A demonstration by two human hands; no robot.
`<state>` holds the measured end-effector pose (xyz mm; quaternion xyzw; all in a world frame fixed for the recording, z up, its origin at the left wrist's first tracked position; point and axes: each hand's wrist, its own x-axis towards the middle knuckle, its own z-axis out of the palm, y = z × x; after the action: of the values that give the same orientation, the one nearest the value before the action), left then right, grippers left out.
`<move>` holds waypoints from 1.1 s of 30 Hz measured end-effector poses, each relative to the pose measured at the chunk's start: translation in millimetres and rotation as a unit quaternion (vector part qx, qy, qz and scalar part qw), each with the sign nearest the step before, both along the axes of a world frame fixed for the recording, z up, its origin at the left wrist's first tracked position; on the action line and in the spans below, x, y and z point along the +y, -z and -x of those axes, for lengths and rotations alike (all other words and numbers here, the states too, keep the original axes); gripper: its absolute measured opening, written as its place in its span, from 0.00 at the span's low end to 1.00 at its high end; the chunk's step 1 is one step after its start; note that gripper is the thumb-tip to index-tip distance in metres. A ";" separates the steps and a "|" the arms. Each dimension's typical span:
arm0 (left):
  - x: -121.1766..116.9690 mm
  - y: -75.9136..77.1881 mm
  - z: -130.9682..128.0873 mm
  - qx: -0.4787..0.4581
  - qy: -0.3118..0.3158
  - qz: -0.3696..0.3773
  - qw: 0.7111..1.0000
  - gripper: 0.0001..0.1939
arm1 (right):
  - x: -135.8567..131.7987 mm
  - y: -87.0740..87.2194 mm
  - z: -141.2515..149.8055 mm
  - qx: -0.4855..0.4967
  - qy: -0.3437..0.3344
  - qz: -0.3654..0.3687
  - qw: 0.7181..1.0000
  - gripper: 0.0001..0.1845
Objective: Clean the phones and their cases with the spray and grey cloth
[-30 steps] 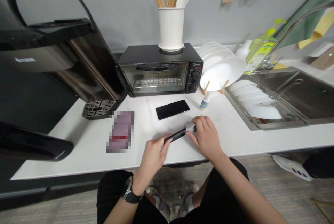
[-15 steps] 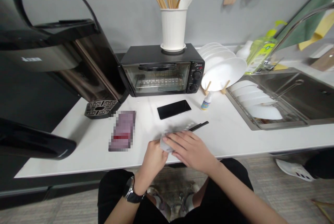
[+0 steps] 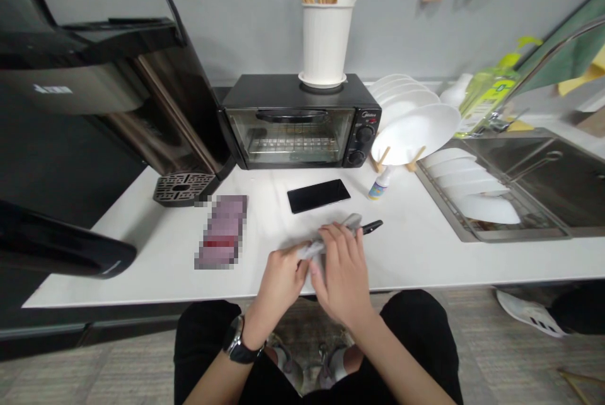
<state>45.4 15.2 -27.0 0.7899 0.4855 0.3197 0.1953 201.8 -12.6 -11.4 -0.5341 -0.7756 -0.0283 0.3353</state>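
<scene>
My left hand [image 3: 282,277] is closed around one end of a crumpled light grey cloth [image 3: 309,250] near the counter's front edge. Over the cloth lies my right hand [image 3: 344,266], fingers bent across it and thumb toward my left hand. A bunched part of the cloth sticks up beyond my right fingers. From behind these fingers pokes a slim black item [image 3: 372,227] with a rounded end; the rest of it is hidden. Farther back lie a black phone [image 3: 319,196] and a small white bottle with a coloured label [image 3: 379,183].
A toaster oven [image 3: 297,134] bears a white cup [image 3: 327,39] of chopsticks. Left stands a dark drink machine [image 3: 184,140], with a blurred purple item [image 3: 222,232] before it. Right are racked plates [image 3: 416,131] and a sink [image 3: 558,172] with a dish rack.
My right hand has turned more upright and shifted along the cloth, which now spreads farther right over part of the black item. My left hand keeps its hold. The view has shifted slightly.
</scene>
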 end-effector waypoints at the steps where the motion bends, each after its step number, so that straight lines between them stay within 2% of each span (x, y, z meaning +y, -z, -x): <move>1: 0.4 2.5 1.4 0.015 0.002 -0.003 1.000 0.13 | -4.4 -1.2 9.0 -0.005 -0.044 0.008 0.999 0.27; 3: 1.1 6.8 4.2 0.042 0.004 -0.008 0.999 0.12 | -7.3 -4.0 16.8 -0.034 -0.127 0.018 0.991 0.29; 5: 1.1 8.0 6.2 0.063 0.007 -0.013 0.998 0.11 | -3.1 -6.3 10.5 -0.079 -0.183 0.005 0.980 0.30; 8: -0.9 2.1 5.9 0.068 0.010 -0.012 0.998 0.11 | 12.2 -8.8 -17.9 -0.148 -0.193 -0.025 0.970 0.30; 13: -3.5 -10.7 -0.4 -0.026 0.001 0.014 1.000 0.12 | 42.8 -12.7 -72.4 -0.177 -0.095 -0.026 0.979 0.29; 16: -2.6 -11.9 -2.5 -0.035 -0.009 0.036 0.999 0.12 | 50.3 -10.0 -84.8 -0.148 -0.023 -0.012 0.989 0.30; 20: -1.4 -11.0 -3.1 -0.037 -0.015 0.039 0.998 0.11 | 38.4 2.9 -62.4 -0.042 0.080 -0.028 0.996 0.37; 23: -0.5 -8.2 -2.0 -0.046 0.003 0.030 0.998 0.12 | 18.2 10.8 -26.6 -0.001 0.105 -0.025 0.994 0.46; 25: 0.9 -3.5 0.0 -0.017 0.000 0.021 1.000 0.12 | 4.4 12.1 -3.6 -0.005 0.066 -0.011 0.998 0.48; 28: 3.2 5.5 4.1 0.072 -0.006 -0.001 0.997 0.11 | -8.8 10.2 16.6 -0.041 -0.042 -0.001 0.998 0.48; 31: 3.5 9.4 6.9 0.118 -0.011 -0.014 0.993 0.12 | -6.3 6.5 11.8 -0.103 -0.142 -0.019 0.984 0.47; 33: 2.1 6.9 6.8 0.107 -0.015 -0.008 0.994 0.13 | 4.6 3.5 -4.1 -0.132 -0.175 -0.034 0.975 0.45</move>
<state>38.6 17.3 -34.0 0.8138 0.5125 0.2407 0.1309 205.8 -7.9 -14.9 -0.3699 -0.8932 -0.0656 0.2473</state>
